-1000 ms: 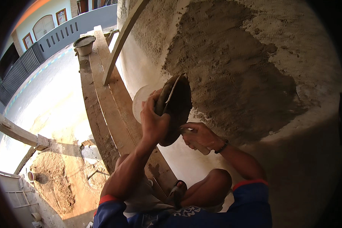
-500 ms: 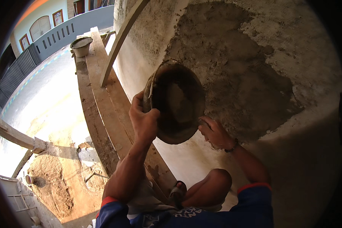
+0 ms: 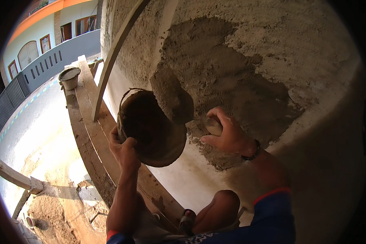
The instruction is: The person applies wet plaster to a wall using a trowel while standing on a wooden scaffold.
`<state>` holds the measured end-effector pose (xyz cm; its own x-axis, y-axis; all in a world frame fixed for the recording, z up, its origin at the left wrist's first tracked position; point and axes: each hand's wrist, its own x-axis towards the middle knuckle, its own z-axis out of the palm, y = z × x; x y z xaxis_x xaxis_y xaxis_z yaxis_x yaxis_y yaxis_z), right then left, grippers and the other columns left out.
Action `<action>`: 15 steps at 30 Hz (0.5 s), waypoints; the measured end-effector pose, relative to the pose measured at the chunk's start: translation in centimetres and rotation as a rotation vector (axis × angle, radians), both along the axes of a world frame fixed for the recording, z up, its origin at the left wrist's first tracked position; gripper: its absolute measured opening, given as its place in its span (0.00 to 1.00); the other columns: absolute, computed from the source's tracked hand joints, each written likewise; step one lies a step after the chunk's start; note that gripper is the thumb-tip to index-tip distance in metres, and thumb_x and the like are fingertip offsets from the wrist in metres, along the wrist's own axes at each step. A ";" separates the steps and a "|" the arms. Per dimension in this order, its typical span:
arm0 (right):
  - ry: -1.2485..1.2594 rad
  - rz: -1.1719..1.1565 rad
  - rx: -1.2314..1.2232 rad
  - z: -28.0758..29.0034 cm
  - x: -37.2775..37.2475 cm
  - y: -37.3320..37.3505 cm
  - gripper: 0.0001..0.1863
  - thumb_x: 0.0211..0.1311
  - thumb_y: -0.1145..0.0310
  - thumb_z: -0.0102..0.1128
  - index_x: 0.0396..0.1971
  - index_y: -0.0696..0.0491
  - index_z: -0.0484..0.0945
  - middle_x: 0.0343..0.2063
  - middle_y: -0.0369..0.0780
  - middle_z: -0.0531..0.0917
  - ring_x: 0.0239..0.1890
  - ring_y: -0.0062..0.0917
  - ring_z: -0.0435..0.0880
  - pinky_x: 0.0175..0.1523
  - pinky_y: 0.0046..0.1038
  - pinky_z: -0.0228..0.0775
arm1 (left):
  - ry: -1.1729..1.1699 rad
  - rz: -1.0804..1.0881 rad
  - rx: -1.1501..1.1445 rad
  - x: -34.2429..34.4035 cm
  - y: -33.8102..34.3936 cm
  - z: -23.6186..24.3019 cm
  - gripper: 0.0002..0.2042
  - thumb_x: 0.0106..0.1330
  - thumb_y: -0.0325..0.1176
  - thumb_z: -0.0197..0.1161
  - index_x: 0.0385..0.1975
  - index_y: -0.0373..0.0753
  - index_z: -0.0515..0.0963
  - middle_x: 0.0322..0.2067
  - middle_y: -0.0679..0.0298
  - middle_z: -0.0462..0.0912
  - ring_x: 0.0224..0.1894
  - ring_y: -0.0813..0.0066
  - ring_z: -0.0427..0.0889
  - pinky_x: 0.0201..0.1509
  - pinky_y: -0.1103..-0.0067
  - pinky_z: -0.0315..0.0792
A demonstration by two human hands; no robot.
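Observation:
My left hand grips the near-left rim of a dark bucket, tilted so that its mouth faces me. The bucket's thin handle stands up at its far-left side. My right hand is wrapped around the rounded handle of a trowel. Grey mortar covers the trowel's blade, which is over the bucket's right rim. Just beyond both hands, a dark patch of wet mortar spreads over the wall. How much the bucket holds is hidden in shadow.
Under me runs a plank scaffold, with a slanting wooden post at the wall. A second bucket stands at the planks' far end. Below on the left lie a sand heap and a wooden beam.
The trowel has come up out of the bucket with mortar on its blade. My left hand and the bucket now appear farther left and lower, as the view has shifted too.

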<state>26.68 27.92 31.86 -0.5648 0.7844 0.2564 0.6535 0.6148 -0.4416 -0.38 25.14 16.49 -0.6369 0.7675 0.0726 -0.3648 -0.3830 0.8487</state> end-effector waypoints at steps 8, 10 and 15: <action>0.097 0.423 0.271 11.4 -1.4 -1.2 0.31 0.48 0.62 0.75 0.53 0.54 0.74 0.34 0.40 0.81 0.34 0.25 0.82 0.42 0.30 0.74 | -0.028 0.003 -0.053 0.0 -0.2 0.6 0.27 0.43 0.15 0.51 0.50 0.27 0.71 0.40 0.59 0.78 0.38 0.71 0.80 0.45 0.78 0.76; 0.138 0.555 0.226 11.0 -1.7 0.1 0.27 0.56 0.61 0.71 0.53 0.57 0.76 0.33 0.40 0.82 0.31 0.24 0.82 0.38 0.28 0.74 | -0.018 0.025 -0.088 -1.5 -0.8 0.3 0.27 0.42 0.15 0.51 0.50 0.27 0.71 0.40 0.59 0.78 0.38 0.71 0.80 0.45 0.78 0.76; 0.365 -0.011 -0.398 8.9 5.2 9.9 0.27 0.65 0.58 0.63 0.58 0.59 0.73 0.25 0.37 0.81 0.20 0.17 0.79 0.24 0.21 0.72 | -0.048 -0.071 -0.081 0.0 0.4 -1.2 0.26 0.43 0.15 0.52 0.49 0.27 0.71 0.39 0.59 0.79 0.36 0.73 0.80 0.41 0.80 0.76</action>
<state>31.85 37.84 40.72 -0.4857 0.8664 0.1161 0.4192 0.3474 -0.8388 -0.35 25.50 15.30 -0.5823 0.8127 -0.0208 -0.4292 -0.2856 0.8569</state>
